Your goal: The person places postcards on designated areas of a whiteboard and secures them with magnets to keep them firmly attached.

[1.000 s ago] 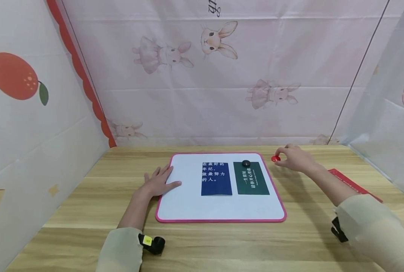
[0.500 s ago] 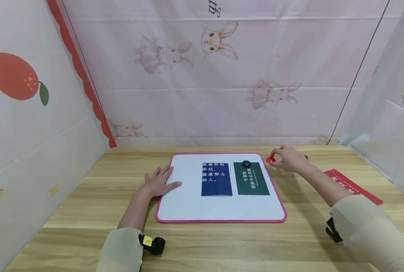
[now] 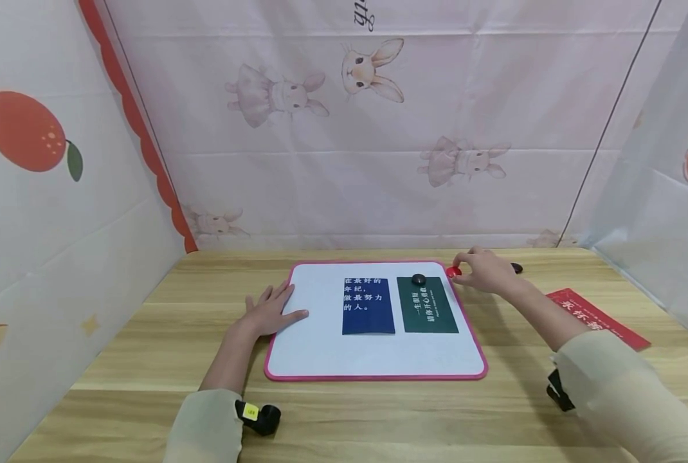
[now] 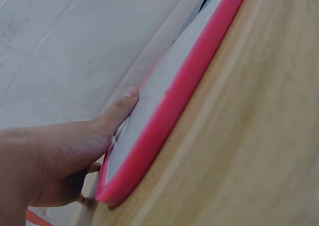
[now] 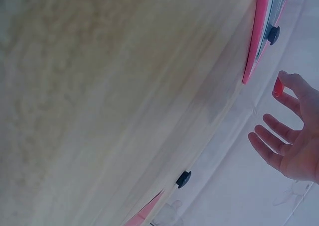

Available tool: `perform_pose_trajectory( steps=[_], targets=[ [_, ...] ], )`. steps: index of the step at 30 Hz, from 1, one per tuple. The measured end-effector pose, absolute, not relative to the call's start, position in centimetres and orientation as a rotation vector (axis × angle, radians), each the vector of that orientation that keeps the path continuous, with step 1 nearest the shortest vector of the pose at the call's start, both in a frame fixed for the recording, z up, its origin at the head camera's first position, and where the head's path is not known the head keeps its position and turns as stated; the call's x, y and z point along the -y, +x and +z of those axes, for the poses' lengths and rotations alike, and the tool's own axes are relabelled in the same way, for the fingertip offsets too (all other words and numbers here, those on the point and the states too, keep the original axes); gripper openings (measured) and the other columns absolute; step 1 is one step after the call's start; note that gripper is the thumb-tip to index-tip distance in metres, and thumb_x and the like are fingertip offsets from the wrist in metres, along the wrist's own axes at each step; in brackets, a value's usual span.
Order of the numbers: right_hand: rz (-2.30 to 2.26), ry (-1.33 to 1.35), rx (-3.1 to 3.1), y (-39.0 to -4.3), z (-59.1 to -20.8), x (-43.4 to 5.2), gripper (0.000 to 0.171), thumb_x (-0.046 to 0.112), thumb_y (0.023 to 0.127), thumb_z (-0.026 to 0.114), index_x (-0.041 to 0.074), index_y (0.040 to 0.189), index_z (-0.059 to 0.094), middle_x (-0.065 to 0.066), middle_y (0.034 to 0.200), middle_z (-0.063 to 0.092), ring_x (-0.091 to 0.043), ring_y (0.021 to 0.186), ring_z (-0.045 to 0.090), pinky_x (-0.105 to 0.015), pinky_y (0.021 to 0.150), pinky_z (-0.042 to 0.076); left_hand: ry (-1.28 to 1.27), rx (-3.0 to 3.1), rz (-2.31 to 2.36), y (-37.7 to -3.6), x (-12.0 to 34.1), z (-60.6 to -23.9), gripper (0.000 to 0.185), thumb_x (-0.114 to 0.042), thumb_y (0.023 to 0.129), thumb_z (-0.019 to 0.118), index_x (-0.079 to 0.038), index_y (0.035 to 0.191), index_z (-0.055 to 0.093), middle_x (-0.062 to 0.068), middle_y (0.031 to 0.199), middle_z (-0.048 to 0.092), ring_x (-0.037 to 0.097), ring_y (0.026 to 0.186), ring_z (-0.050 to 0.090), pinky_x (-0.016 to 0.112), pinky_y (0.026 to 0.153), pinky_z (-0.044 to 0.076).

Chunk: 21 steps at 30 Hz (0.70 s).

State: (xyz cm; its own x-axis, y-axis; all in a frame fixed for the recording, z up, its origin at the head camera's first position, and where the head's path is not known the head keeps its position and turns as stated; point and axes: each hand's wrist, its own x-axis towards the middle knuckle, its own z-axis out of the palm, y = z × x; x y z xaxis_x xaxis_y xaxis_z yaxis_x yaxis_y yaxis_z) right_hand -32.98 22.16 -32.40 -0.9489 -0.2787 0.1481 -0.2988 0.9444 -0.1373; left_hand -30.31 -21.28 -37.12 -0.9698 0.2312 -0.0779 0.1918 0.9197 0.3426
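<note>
A white board with a pink rim (image 3: 326,375) (image 4: 169,101) (image 5: 255,47) lies on the wooden table. On it are a blue card (image 3: 369,305) and a green card (image 3: 427,305), the green one with a black magnet (image 3: 418,279) (image 5: 272,34) at its top. My left hand (image 3: 271,311) (image 4: 65,151) rests flat on the board's left edge. My right hand (image 3: 483,270) (image 5: 291,136) pinches a red magnet (image 3: 451,272) (image 5: 277,88) over the board's far right corner.
Another black magnet (image 3: 516,267) (image 5: 183,178) lies on the table just behind my right hand. A red card (image 3: 595,318) lies at the right. Patterned cloth walls close in the table on three sides.
My right hand has carried the red magnet leftward, from beside the board to its far right corner. That uncovered the black magnet behind it. The left hand has stayed put.
</note>
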Motion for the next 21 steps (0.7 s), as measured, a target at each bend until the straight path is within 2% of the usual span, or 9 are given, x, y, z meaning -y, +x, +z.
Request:
perform_pose_trajectory(
  steps=[6, 13, 21],
  targets=[
    [0.243, 0.464, 2.976, -33.1, -32.5, -21.6, 0.034, 0.027, 0.079, 0.072, 0.009, 0.106, 0.064, -0.023, 0.105, 0.053, -0.037, 0.091, 0.050, -0.043, 0.067, 0.050, 0.324, -2.964, 0.507, -30.3, 21.4, -37.3, 0.085, -0.060, 0.085, 0.048, -0.008, 0.147, 0.021, 0.014, 0.151, 0.013, 0.040, 0.135, 0.002, 0.064, 0.098, -0.007],
    [0.262, 0.466, 2.983, -33.1, -32.2, -20.8, 0.034, 0.029, 0.080, 0.072, 0.010, 0.107, 0.064, -0.020, 0.104, 0.052, -0.033, 0.088, 0.051, -0.039, 0.065, 0.050, 0.325, -2.964, 0.497, -30.3, 21.4, -37.3, 0.085, -0.061, 0.086, 0.047, -0.008, 0.147, 0.020, 0.014, 0.151, 0.013, 0.040, 0.135, 0.002, 0.064, 0.098, -0.008],
    [0.274, 0.467, 2.999, -33.1, -31.9, -20.1, 0.037, 0.031, 0.081, 0.071, 0.009, 0.110, 0.064, -0.021, 0.106, 0.052, -0.033, 0.090, 0.051, -0.042, 0.072, 0.050, 0.336, -2.964, 0.511, -30.3, 21.3, -37.2, 0.084, -0.059, 0.086, 0.048, -0.007, 0.147, 0.020, 0.015, 0.151, 0.013, 0.040, 0.135, 0.003, 0.065, 0.098, -0.007]
  ],
)
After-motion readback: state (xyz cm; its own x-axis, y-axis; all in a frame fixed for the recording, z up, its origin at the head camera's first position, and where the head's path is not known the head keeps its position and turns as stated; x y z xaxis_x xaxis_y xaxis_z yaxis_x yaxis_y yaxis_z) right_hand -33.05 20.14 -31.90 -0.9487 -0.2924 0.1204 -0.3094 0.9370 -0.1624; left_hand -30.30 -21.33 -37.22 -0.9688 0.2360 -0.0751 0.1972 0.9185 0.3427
